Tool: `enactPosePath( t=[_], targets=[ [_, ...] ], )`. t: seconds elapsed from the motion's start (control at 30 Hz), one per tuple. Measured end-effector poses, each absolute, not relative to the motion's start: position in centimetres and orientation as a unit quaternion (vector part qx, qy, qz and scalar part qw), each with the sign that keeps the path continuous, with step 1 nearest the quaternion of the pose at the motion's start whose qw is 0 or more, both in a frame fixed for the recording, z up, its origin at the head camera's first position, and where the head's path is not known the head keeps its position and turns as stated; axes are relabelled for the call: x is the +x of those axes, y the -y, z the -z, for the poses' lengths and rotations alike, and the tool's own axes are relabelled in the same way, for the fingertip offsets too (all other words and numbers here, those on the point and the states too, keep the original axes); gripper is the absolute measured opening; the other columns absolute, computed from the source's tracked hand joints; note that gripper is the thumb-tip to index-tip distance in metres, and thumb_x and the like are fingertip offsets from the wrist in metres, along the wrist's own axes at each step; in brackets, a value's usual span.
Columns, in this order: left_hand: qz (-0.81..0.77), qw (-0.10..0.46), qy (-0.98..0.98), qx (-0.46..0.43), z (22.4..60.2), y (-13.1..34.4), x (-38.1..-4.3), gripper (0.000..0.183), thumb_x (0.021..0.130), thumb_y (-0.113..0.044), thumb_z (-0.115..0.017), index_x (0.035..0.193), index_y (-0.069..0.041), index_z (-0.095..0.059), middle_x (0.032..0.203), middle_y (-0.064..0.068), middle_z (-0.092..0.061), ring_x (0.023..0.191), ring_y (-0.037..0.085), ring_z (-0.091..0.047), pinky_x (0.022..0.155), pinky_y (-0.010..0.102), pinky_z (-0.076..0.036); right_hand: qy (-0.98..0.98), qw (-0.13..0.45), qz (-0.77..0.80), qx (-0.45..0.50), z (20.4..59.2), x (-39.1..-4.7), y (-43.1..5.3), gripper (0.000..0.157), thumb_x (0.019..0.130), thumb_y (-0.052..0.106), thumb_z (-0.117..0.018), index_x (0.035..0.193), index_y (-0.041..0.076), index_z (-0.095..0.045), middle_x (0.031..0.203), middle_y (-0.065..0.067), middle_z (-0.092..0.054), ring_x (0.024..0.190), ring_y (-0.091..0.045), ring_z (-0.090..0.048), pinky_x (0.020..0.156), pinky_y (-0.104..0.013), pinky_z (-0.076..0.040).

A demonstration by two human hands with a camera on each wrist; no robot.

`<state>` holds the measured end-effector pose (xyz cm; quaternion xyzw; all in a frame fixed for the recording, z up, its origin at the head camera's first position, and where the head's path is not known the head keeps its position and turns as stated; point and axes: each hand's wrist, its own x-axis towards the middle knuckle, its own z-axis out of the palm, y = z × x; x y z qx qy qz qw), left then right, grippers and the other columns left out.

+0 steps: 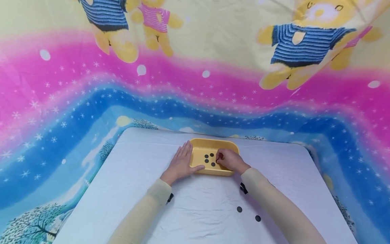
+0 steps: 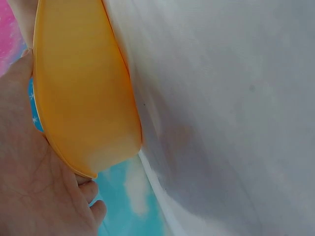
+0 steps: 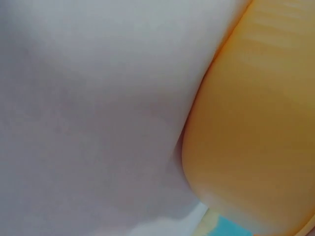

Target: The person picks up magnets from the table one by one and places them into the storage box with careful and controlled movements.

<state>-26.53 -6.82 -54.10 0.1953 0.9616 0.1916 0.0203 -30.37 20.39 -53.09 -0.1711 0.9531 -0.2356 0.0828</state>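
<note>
A yellow plastic tray (image 1: pixel 213 172) with rounded corners sits on the white-covered table, its outer wall filling part of both wrist views. Inside it lie several small black discs (image 1: pixel 206 161). My left hand (image 1: pixel 180 164) rests against the tray's left end, fingers straight along that side and thumb reaching over the near rim. In the left wrist view the palm lies beside the rim. My right hand (image 1: pixel 230 159) reaches into the tray's right half, thumb and forefinger pinching a black disc (image 1: pixel 217 161) close over the tray floor. The right wrist view hides the fingers.
Two more black discs (image 1: pixel 239 209) lie on the white cloth (image 1: pixel 195 210), near my right forearm. Black wrist straps (image 1: pixel 243 188) show under the sleeves. Behind the table's far edge hangs a colourful curtain (image 1: pixel 213 84) printed with bears.
</note>
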Motion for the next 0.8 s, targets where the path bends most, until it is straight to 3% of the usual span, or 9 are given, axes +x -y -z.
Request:
enactPosePath(
  t=[0.17,0.53,0.8],
  targets=[
    [-0.189,0.022,-0.962,0.194,54.06,6.81,-26.50,0.124,0.093,-0.088,-0.049,0.172,-0.005,-0.001,0.179,0.010,0.011,0.166,0.024,0.007,0.133,0.041,0.004,-0.957,0.078,0.229,-0.158,53.05,-30.23,-20.23,0.012,0.098,0.011,-0.079,0.094,0.017,-0.070,0.087,0.002,-0.065,0.080,-0.017,-0.059,0.074,-0.037,-0.051],
    [-0.194,0.015,-0.961,0.196,53.91,6.79,-26.32,0.122,0.095,-0.084,-0.053,0.171,-0.002,-0.004,0.180,0.015,0.002,0.167,0.030,-0.002,0.134,0.043,0.000,-0.963,0.076,0.205,-0.158,53.15,-29.91,-20.09,0.010,0.099,0.015,-0.078,0.096,0.017,-0.069,0.084,0.002,-0.063,0.074,-0.017,-0.057,0.068,-0.035,-0.048],
    [-0.191,0.018,-0.962,0.194,53.79,6.81,-26.25,0.124,0.093,-0.088,-0.048,0.172,-0.003,-0.003,0.179,0.011,0.009,0.167,0.027,0.002,0.134,0.042,0.002,-0.965,0.073,0.192,-0.163,53.01,-29.94,-20.11,0.012,0.099,0.016,-0.078,0.091,0.018,-0.069,0.081,0.003,-0.062,0.073,-0.016,-0.057,0.067,-0.034,-0.047]
  ],
)
